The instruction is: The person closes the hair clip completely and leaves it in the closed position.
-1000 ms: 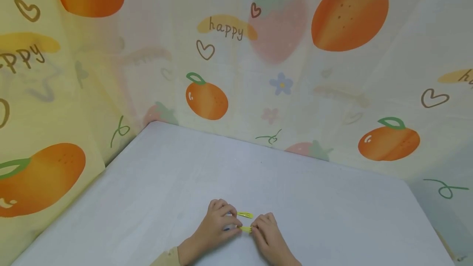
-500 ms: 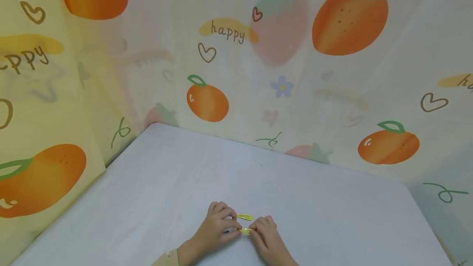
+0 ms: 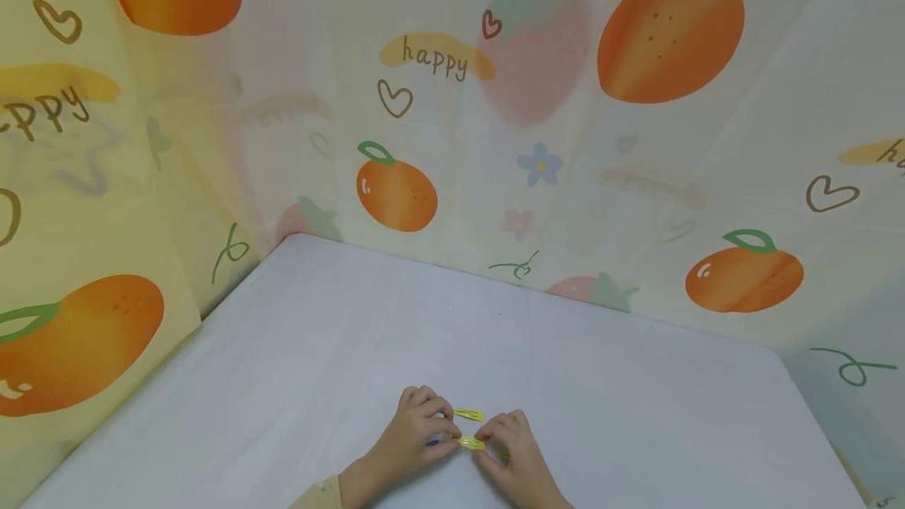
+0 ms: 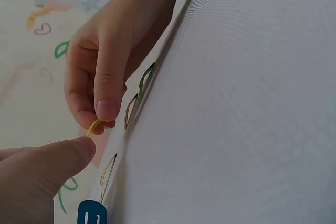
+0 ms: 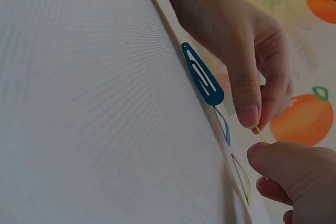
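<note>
Between my two hands is a yellow snap hair clip [image 3: 471, 443], held just above the table. My left hand [image 3: 413, 434] pinches its left end between thumb and fingers, while my right hand [image 3: 521, 450] pinches the opposite end. In the left wrist view only a thin strip of the held clip [image 4: 93, 126] shows between the fingertips. A second yellow hair clip [image 3: 470, 415] lies behind it on the table. A dark blue hair clip [image 5: 205, 77] lies under my left hand, with a lighter blue clip [image 5: 223, 125] close by.
On the table near my right hand lie a green hair clip [image 4: 145, 81] and a reddish-brown one [image 4: 130, 110]. The white tabletop [image 3: 339, 320] meets a fruit-printed curtain [image 3: 452, 179] at the back, and another curtain side stands at the left.
The held clip's prongs looked splayed half a second ago; now the clip looks flat. My right hand's fingers have shifted on it, and a bit of green clip shows below that hand.
</note>
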`<state>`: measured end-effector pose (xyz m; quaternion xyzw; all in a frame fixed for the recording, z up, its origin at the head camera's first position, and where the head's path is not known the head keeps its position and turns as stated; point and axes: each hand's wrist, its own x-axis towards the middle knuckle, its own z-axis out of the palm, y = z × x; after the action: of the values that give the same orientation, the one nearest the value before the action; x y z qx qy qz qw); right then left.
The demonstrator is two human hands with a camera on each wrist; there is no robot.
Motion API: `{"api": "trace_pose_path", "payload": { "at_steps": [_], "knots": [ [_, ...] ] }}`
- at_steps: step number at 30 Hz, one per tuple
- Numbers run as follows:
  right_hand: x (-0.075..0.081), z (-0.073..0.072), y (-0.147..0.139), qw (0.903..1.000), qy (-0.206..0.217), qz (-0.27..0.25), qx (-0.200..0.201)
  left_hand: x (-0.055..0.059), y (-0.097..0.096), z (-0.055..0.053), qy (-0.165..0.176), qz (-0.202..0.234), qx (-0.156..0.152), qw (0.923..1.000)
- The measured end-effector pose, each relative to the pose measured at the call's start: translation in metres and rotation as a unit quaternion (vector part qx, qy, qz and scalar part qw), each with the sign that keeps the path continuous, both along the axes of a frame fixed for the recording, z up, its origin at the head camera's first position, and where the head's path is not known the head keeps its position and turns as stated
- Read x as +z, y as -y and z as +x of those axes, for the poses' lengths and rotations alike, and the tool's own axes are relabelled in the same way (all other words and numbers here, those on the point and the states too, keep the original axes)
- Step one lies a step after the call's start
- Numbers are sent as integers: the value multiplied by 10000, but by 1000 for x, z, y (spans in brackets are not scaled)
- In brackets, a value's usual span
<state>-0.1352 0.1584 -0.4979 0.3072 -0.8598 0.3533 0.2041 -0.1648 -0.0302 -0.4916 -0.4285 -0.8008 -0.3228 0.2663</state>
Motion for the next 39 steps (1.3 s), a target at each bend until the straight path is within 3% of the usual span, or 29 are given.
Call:
{"api": "trace_pose_path", "payload": {
  "at_steps": [10, 22, 39],
  "knots": [
    [0, 0, 1, 9999, -121, -25, -5, -2, 0, 0, 128, -111, 55, 9998],
    [-5, 1, -1, 9982, 519, 238, -168, -2, 0, 1, 526, -373, 177, 9978],
    [-4, 1, -1, 9972, 651, 312, -179, -7, 0, 0, 886, -695, 363, 9930]
  ]
}}
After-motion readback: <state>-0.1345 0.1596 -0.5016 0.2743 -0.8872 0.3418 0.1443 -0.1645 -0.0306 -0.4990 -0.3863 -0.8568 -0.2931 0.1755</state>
